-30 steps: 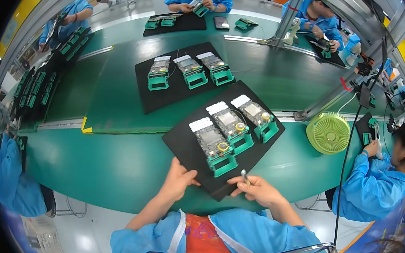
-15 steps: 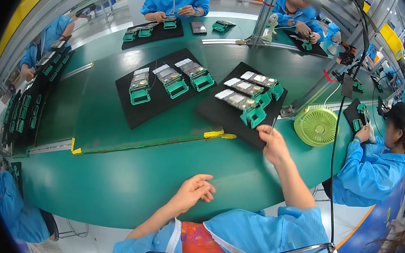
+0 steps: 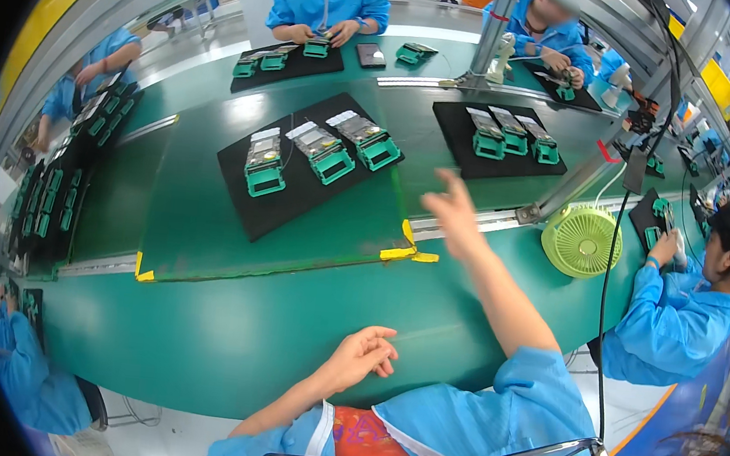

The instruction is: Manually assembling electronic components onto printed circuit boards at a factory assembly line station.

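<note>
My right hand (image 3: 453, 210) is stretched out over the table in front of the far right black mat (image 3: 468, 163). It is blurred, its fingers extended and apart, with nothing visible in it. That mat carries three units (image 3: 514, 137), each a flat board with white and metallic parts and a green plastic frame. To the left, another black mat (image 3: 247, 217) bears three similar units (image 3: 309, 148) with thin wires. Nearer to me, my left hand (image 3: 361, 357) hovers above the green table's front part, fingers loosely bent and apart, holding nothing.
A green fan (image 3: 581, 240) stands at the right, beside a metal post (image 3: 573, 179) and a hanging black cable (image 3: 608, 304). Yellow tape (image 3: 398, 254) marks a seam in the green table (image 3: 223, 329). Co-workers in blue sit around, several handling similar units.
The right-hand mat with its units has moved farther away and turned straighter. My right hand has come off its near edge and reached forward-left. The left hand has barely moved.
</note>
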`<action>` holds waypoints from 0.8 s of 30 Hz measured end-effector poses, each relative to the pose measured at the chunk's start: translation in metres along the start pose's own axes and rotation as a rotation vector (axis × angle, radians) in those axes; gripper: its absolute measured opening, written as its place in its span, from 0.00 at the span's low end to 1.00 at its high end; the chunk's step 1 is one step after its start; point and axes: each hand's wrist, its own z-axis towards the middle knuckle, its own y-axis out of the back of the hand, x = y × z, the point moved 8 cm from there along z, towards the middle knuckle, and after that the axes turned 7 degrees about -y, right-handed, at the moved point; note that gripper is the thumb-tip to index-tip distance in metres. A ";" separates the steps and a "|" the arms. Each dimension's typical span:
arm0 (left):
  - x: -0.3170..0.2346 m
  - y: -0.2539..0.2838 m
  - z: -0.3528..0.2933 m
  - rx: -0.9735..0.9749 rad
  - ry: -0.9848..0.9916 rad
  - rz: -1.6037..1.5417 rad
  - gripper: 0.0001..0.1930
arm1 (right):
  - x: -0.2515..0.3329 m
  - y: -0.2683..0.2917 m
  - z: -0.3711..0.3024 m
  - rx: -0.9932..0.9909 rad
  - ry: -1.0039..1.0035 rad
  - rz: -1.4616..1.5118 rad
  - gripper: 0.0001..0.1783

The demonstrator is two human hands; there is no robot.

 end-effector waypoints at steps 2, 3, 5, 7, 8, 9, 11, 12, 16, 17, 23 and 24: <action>-0.001 0.000 -0.002 0.004 0.002 0.029 0.17 | 0.048 -0.070 -0.025 0.161 0.355 -0.415 0.25; -0.003 -0.001 -0.002 0.013 -0.004 0.063 0.17 | 0.052 -0.093 -0.032 0.202 0.520 -0.487 0.23; -0.001 -0.001 -0.001 0.018 -0.003 0.070 0.17 | 0.050 -0.135 -0.035 0.264 0.705 -0.635 0.29; -0.002 0.001 -0.003 0.008 -0.014 0.072 0.17 | 0.049 -0.164 -0.026 0.262 0.685 -0.747 0.32; -0.003 -0.001 -0.002 0.027 -0.011 0.081 0.18 | 0.050 -0.172 -0.022 0.206 0.721 -0.835 0.33; -0.002 -0.003 -0.003 0.039 -0.009 0.090 0.18 | 0.051 -0.180 -0.017 0.204 0.735 -0.917 0.33; 0.000 -0.002 -0.005 0.024 -0.028 0.075 0.18 | 0.048 -0.193 -0.005 0.177 0.784 -1.003 0.31; -0.001 -0.003 -0.006 0.027 -0.045 0.056 0.19 | 0.049 -0.197 -0.004 0.163 0.792 -1.001 0.30; -0.006 0.002 -0.010 -0.005 -0.076 0.058 0.20 | 0.053 -0.203 -0.012 0.168 0.757 -1.057 0.28; -0.008 0.002 -0.010 0.004 -0.085 0.087 0.20 | 0.054 -0.202 -0.015 0.183 0.786 -1.041 0.28; -0.041 0.019 -0.025 -0.131 -0.322 0.136 0.18 | 0.066 -0.185 -0.068 0.302 0.776 -1.039 0.30; -0.056 0.027 -0.031 -0.211 -0.436 0.150 0.17 | 0.065 -0.180 -0.081 0.328 0.756 -1.057 0.31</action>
